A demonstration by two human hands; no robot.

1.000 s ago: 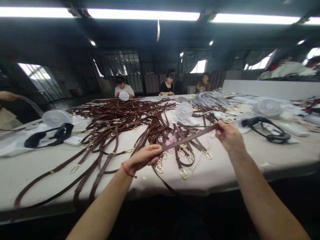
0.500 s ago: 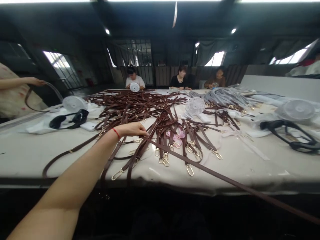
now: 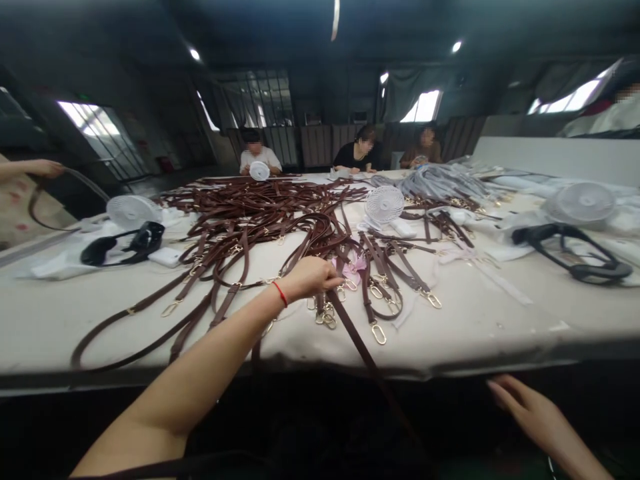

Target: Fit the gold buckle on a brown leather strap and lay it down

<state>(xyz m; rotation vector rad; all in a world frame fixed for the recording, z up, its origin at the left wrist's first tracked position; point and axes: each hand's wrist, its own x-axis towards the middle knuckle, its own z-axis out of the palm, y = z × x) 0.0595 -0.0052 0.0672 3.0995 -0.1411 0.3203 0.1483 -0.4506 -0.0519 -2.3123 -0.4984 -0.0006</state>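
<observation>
My left hand (image 3: pixel 313 275) reaches over the front of the table, a red cord on its wrist. Its fingers are closed on a brown leather strap (image 3: pixel 363 343), which hangs past the table edge into the dark below. More brown straps with gold clasps (image 3: pixel 379 332) lie around that hand, and a pink bow (image 3: pixel 354 264) is just beyond it. My right hand (image 3: pixel 530 408) is at the lower right, below the table edge. Its thumb and fingers look apart, with nothing visible between them, and the hanging strap does not reach it.
A large heap of brown straps (image 3: pixel 250 203) covers the table's middle. White fans (image 3: pixel 384 204) and black headsets (image 3: pixel 573 252) stand or lie on both sides. Grey-wrapped straps (image 3: pixel 440 181) are at the back right. Co-workers sit opposite, and another person's hand (image 3: pixel 46 169) holds a strap at left.
My left hand has moved right with the strap. The strap, earlier stretched to the right edge, now hangs steeply down. My right hand has come into view.
</observation>
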